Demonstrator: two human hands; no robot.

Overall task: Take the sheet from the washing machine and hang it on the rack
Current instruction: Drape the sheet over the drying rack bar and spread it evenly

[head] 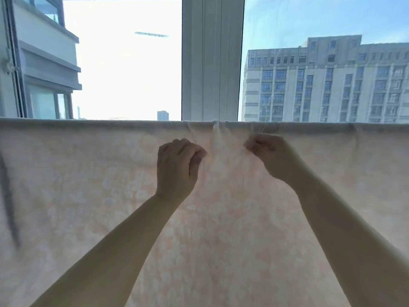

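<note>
Sheet [88,196] is draped over a horizontal rail, hanging flat w/ window frame [212,63] behind. Fabric just below the top edge is pinched by left hand [177,165] and right hand [267,156], fingers curled; folds are bunched btwn them.

Strong backlight from window [124,63], blown-out sky, sheet [66,185] glowing translucent, soft focus, bowed edges

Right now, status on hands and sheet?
Left hand and right hand both pinch sheet. Sheet draped over rack bar, bunched between hands. Nothing in the way.
</note>
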